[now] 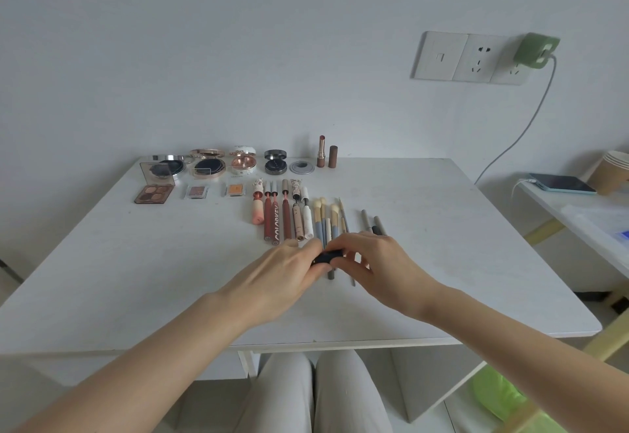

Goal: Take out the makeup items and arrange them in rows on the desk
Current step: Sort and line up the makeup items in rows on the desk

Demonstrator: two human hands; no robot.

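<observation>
- Head view: both hands meet over the middle of the white counter [442, 228] — the left hand [282, 276] and right hand [377, 262] each pinch an end of a small dark makeup item [326, 258], fingers curled round it.
- Compacts [207, 164] line the far edge; lip tubes [272, 218] and brushes [326, 218] form a 2nd row just beyond the hands.
- Judged step: most items seem laid out already, and this one is being readied for placing.
- Next move, likely: set it parallel beside the pencils [372, 223], toward the right edge, without nudging its neighbours.
</observation>
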